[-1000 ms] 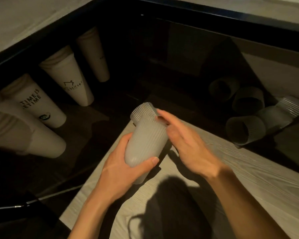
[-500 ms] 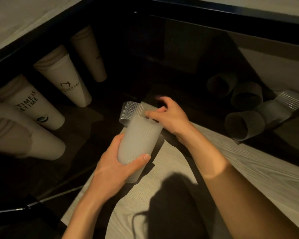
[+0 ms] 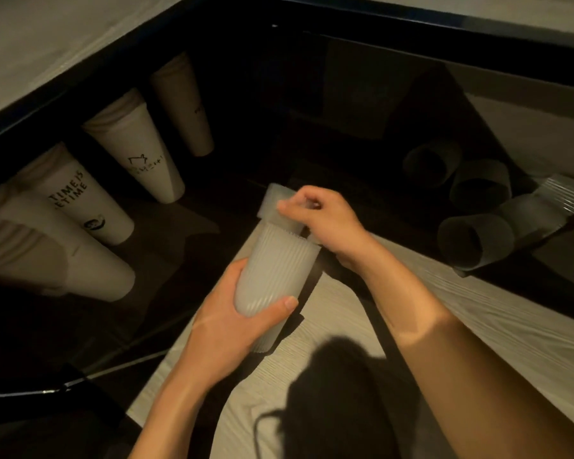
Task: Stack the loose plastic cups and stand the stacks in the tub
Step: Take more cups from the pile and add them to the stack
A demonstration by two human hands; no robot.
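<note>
My left hand (image 3: 226, 329) grips a stack of ribbed translucent plastic cups (image 3: 272, 270), held tilted with its open end pointing away from me. At the top of that stack my right hand (image 3: 325, 220) pinches the rim of the inner ribbed cup (image 3: 274, 202), which sticks partly out. Several loose ribbed cups (image 3: 474, 240) lie on their sides at the right, inside the dark tub (image 3: 345, 94).
Tall stacks of white printed paper cups (image 3: 140, 160) lean against the tub's left wall. A pale wood-grain board (image 3: 461, 326) runs under my arms. A thin cable (image 3: 120, 369) crosses the dark floor at lower left.
My right hand moved from the side of the stack up to its top end and now pinches the inner cup's rim. The stack shifted slightly left and nearer with my left hand.
</note>
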